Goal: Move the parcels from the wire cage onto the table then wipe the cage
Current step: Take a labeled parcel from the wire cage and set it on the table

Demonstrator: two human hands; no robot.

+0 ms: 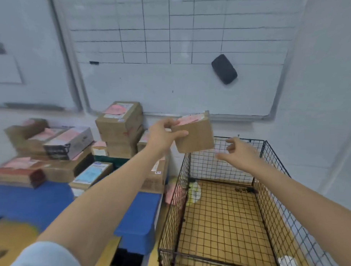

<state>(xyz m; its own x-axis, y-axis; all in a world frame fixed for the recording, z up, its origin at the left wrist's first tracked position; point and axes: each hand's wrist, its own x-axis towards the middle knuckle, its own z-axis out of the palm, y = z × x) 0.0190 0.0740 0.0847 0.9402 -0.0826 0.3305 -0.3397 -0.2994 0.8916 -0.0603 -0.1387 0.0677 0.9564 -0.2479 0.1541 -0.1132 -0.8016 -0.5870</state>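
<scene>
**Cage nearly cleared, wiping not yet begun**

The parcel [194, 136], a small brown carton with a pink label on top, is in the air above the far left corner of the wire cage [209, 166]. The left grip [162, 135] holds it by its left end, thumb on the near face and fingers over the top. The right grip [239, 153] hovers just beside the carton over the cage's far edge, fingers loosely spread and holding nothing.

No other carton shows inside the cage, so this looks like the final one to shift. A white lump [287, 264] lies at the near right corner; it may be a cloth, but I cannot tell. Something pale yellow sits by the far left corner, inside or outside unclear.

The blue-covered desk [29, 199] to the left already carries many stacked parcels [119, 127] along its far edge. What remains, by my reading, is to set this carton down there and then do the whole wipe.
</scene>
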